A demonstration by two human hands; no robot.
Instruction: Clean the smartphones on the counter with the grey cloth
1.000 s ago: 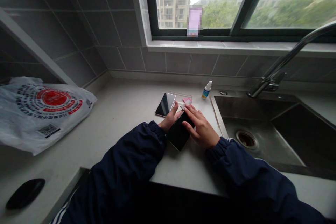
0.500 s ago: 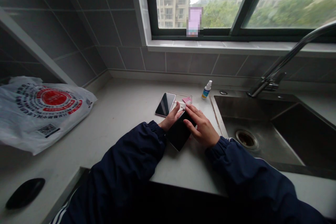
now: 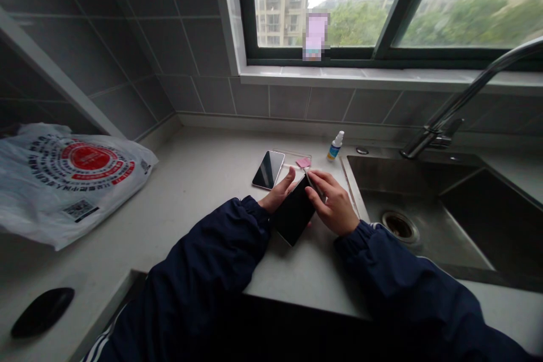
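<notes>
Grey wall tiles [image 3: 203, 48] backed the desk [image 3: 203, 181]. Over it, the left hand [image 3: 279, 195] cradled a dark-screened smartphone [image 3: 293, 216], apparently to steady it, while the right hand [image 3: 336, 202] pinched a thin greyish piece [image 3: 315, 185], too unclear to identify, at the smartphone's upper edge.

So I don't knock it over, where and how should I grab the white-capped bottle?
Probably pinch the white-capped bottle around its labelled body, below the cap, from the near side: it stands upright and slim, with that side unblocked.
</notes>
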